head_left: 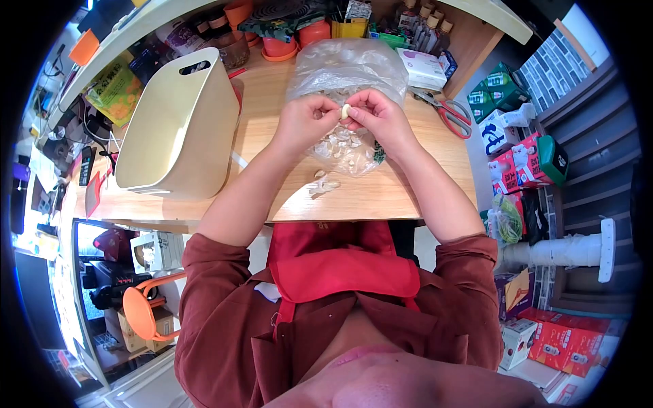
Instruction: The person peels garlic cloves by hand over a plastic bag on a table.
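A pale peeled garlic clove (pixel 345 111) is pinched between the fingertips of both hands, above the table. My left hand (pixel 305 122) grips it from the left with thumb and finger. From the other side, my right hand (pixel 382 120) has its fingers closed on the same clove. Beneath them lies a clear plastic bag (pixel 347 64), crumpled and spread toward the back. Papery garlic skins (pixel 340 147) are scattered on its near part. A few loose scraps (pixel 325 185) rest on bare wood closer to the front edge.
A tall cream bin (pixel 207 129) stands on the table at left. Red-handled scissors (pixel 454 119) lie at right, near a white box (pixel 422 69). Orange pots (pixel 279 47) and bottles (pixel 430 34) line the back under a shelf. Stacked boxes (pixel 520 166) are off to the right.
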`<state>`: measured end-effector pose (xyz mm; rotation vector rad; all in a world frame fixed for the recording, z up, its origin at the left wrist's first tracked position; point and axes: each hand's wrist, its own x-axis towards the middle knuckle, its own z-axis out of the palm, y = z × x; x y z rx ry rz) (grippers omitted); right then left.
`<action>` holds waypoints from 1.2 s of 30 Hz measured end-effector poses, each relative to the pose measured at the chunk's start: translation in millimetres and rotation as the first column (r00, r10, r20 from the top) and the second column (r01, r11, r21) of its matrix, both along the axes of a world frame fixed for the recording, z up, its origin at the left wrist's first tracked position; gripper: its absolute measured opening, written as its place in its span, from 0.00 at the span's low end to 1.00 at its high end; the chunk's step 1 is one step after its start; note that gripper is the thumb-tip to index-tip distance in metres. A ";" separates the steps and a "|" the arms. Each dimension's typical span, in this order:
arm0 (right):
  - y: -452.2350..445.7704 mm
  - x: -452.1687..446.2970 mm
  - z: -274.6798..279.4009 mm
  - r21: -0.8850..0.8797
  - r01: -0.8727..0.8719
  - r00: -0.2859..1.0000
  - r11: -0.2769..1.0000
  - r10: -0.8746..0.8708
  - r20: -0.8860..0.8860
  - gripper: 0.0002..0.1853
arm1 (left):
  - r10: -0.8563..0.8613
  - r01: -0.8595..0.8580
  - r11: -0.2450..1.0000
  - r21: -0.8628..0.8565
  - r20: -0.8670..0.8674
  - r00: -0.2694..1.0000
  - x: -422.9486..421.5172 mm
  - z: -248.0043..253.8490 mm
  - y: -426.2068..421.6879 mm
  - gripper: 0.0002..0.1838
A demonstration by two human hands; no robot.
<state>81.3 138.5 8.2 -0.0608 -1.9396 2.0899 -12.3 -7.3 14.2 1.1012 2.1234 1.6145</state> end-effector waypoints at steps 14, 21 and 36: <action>-3.6 0.2 -4.8 -0.026 0.039 0.999 0.999 -0.038 0.016 0.09 | 0.117 -0.078 0.991 0.112 -0.407 0.906 0.0 -15.3 5.9 0.05; -2.3 0.9 -0.8 -0.078 0.061 0.995 0.995 -0.067 -0.077 0.09 | 0.157 -0.110 0.983 0.146 -0.365 0.918 -4.8 -15.0 5.7 0.07; 0.8 0.0 -1.7 -0.136 0.028 0.999 0.990 -0.023 0.039 0.10 | 0.037 0.022 0.991 0.129 -0.432 0.901 0.7 -12.1 4.7 0.08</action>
